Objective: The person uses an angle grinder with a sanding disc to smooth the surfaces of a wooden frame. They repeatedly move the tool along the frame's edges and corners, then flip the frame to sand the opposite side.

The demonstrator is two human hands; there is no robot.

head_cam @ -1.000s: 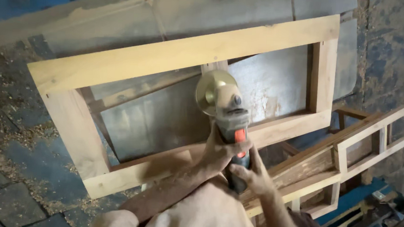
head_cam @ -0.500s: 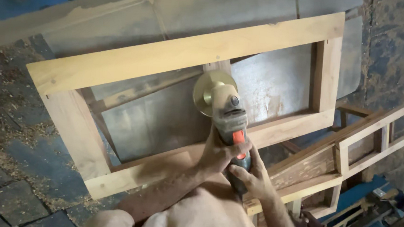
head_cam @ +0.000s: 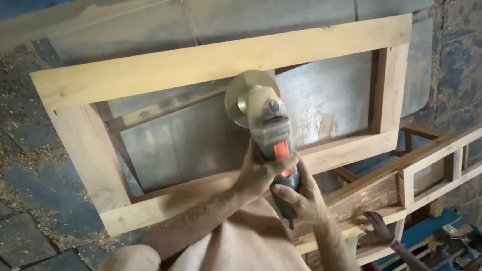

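No packages, labels, signs or screens visible.

Grinder (head_cam: pixel 264 117) over frame (head_cam: pixel 212 61), smaller frames (head_cam: pixel 452 154) right

Both hands grip an angle grinder (head_cam: pixel 268 132) by its body: the left hand (head_cam: pixel 259 173) wraps the grey housing just below the orange switch, and the right hand (head_cam: pixel 299 199) clasps the dark rear handle, touching the left. Beyond the fingers (head_cam: pixel 273 158), the sanding disc (head_cam: pixel 243 97) hangs over the opening of a large pale wooden frame (head_cam: pixel 223 62). Behind the right hand lies a narrower wooden frame (head_cam: pixel 451 159), where another person's hand (head_cam: pixel 379 230) rests.
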